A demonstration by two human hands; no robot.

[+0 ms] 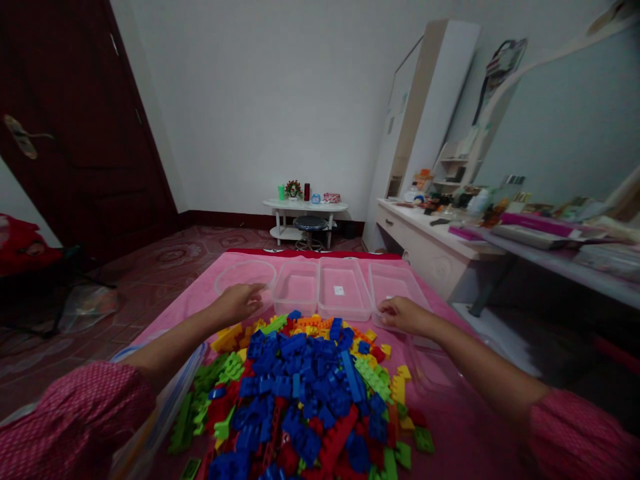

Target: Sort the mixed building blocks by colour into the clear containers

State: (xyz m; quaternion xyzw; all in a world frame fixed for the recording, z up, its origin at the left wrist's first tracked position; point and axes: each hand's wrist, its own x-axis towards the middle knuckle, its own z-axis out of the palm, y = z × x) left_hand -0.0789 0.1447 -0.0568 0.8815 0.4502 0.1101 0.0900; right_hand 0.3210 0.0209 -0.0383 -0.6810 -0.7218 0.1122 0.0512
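My left hand [241, 302] is over the near right part of a round clear plastic container [226, 268], its fingers apart and pointing right, with nothing visible in them. At the near left corner of the rightmost rectangular clear container [406, 281], my right hand [403, 315] has its fingers curled round the rim. Two more rectangular containers, the left one [296, 267] and the middle one [345, 270], stand side by side between my hands. A large heap of toy building bricks [310, 373] in blue, red, green, yellow and orange lies in front of them.
The pink cloth [200, 293] covers the table. A clear zip bag [160, 413] lies beneath my left forearm, and a clear lid or tray [440, 373] beneath my right. Farther off are a stool [310, 224], a white side table [270, 203] and a cluttered dresser [430, 230].
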